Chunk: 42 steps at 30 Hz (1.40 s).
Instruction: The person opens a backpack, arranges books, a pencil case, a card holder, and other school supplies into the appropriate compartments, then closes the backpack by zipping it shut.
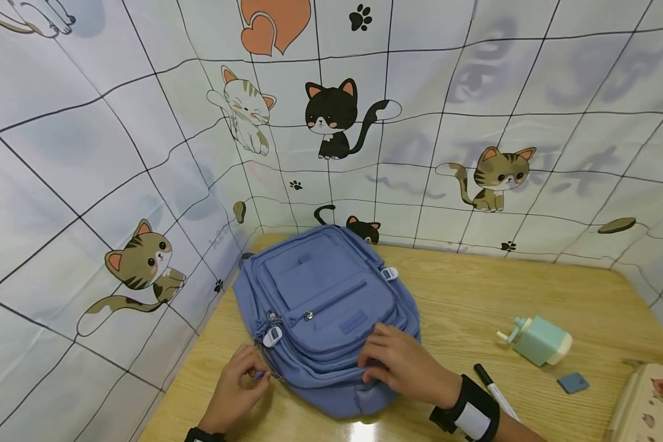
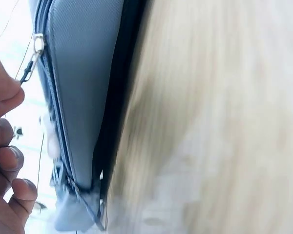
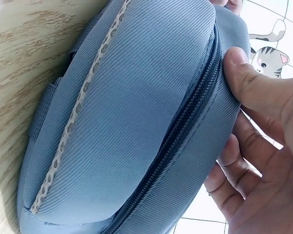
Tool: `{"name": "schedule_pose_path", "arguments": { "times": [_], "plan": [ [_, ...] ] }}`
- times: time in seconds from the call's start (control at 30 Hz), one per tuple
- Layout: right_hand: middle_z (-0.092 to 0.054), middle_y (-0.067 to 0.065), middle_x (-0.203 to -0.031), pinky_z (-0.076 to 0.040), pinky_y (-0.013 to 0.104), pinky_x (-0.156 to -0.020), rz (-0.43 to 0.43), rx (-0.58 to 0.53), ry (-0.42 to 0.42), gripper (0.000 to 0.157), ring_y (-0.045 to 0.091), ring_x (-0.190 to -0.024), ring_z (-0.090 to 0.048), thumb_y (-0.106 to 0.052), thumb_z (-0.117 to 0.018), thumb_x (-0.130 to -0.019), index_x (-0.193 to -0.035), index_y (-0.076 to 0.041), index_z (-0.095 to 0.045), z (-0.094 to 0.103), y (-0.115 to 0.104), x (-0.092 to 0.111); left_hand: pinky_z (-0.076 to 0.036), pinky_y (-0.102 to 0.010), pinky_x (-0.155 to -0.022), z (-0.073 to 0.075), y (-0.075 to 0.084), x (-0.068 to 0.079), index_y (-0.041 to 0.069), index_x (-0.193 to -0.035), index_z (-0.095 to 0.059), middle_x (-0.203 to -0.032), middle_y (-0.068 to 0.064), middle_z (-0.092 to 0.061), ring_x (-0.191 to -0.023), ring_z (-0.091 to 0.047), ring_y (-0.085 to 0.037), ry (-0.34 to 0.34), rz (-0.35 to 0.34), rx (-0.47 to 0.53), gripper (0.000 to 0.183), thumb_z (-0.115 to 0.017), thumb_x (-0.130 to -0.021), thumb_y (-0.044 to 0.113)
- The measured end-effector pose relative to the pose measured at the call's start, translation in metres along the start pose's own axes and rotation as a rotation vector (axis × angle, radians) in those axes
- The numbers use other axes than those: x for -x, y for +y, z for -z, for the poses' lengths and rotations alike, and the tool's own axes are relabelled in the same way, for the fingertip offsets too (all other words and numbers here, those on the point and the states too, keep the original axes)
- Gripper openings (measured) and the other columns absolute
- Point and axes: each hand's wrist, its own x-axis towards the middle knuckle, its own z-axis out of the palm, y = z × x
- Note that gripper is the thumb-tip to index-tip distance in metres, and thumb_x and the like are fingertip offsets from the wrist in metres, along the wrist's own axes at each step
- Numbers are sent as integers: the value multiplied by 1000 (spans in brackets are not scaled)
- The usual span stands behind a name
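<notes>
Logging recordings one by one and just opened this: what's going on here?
Someone is handling a blue backpack lying on a wooden table. The left hand pinches a zipper pull at the bag's side, while the right hand holds its near end. How far it is unzipped is unclear. A marker and a mint-green crank sharpener lie to the right.

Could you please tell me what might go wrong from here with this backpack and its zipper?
The left hand pinches only the end of the zipper pull, so it could slip away.
The backpack is soft; its fabric might bunch and jam the zipper.
The marker lies close beside the right wristband, so an arm movement might knock it.
</notes>
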Motion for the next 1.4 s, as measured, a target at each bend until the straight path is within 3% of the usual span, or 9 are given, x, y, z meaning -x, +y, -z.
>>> {"name": "schedule_pose_path", "arguments": {
  "times": [0.23,0.43,0.7,0.87,1.03,1.13,1.3,1.4],
  "plan": [
    [-65,-18,-89,-40,23,-78,-2,-14,-17,19,2,-83,-39,-30,-87,-86,-94,-27,-70,-4,-1,-1,-36,-21,-63,12,-17,-4,22,-80,-54,-80,6,-42,-76,-40,-4,57,55,-71,54,-82,-71,-23],
    [-64,-18,-89,-40,24,-78,-15,-22,-27,20,3,-83,-41,-30,-88,-85,-93,-28,-70,-5,-2,1,-33,-23,-62,22,-35,-12,22,-79,-55,-78,5,-40,-74,-38,-5,77,149,-102,49,-81,-78,-19],
    [-63,-18,-88,-42,23,-78,-14,-46,-22,19,2,-83,-43,-31,-87,-86,-92,-28,-69,-6,-3,2,-31,-24,-66,38,-53,-18,19,-78,-53,-79,6,-37,-75,-37,-4,63,257,-167,42,-81,-84,-13],
    [-63,-18,-88,-42,21,-76,-15,-47,-16,21,1,-82,-41,-30,-89,-84,-92,-29,-70,-8,-3,1,-32,-24,-66,43,-57,-20,17,-78,-54,-80,5,-38,-75,-39,-4,51,285,-167,38,-81,-86,-9],
    [-63,-19,-88,-50,24,-81,-57,-76,-96,14,0,-83,-49,-35,-84,-91,-92,-29,-71,-3,-4,-5,-41,-28,-73,42,-44,-25,9,-93,-71,-91,-1,-56,-84,-47,-10,40,241,-280,18,-81,-87,-5],
    [-65,-18,-92,-55,25,-83,-92,-128,-139,9,0,-86,-58,-37,-77,-98,-96,-29,-74,7,-5,-16,-47,-37,-81,38,-26,-31,9,-105,-77,-106,-5,-66,-96,-53,-16,9,212,-350,20,-83,-87,0],
    [-66,-15,-94,-51,18,-73,-69,-149,-137,8,-2,-82,-60,-33,-72,-103,-100,-26,-76,19,-8,-46,-51,-37,-81,21,-1,-49,13,-107,-75,-101,3,-66,-95,-55,-13,-194,249,-439,29,-90,-85,22],
    [-68,-14,-94,-51,17,-74,-32,-121,-159,8,-1,-82,-62,-31,-72,-103,-100,-25,-76,18,-10,-61,-52,-32,-77,11,3,-58,11,-107,-72,-93,4,-62,-89,-57,-11,-252,267,-465,31,-90,-83,17]
  ]
}}
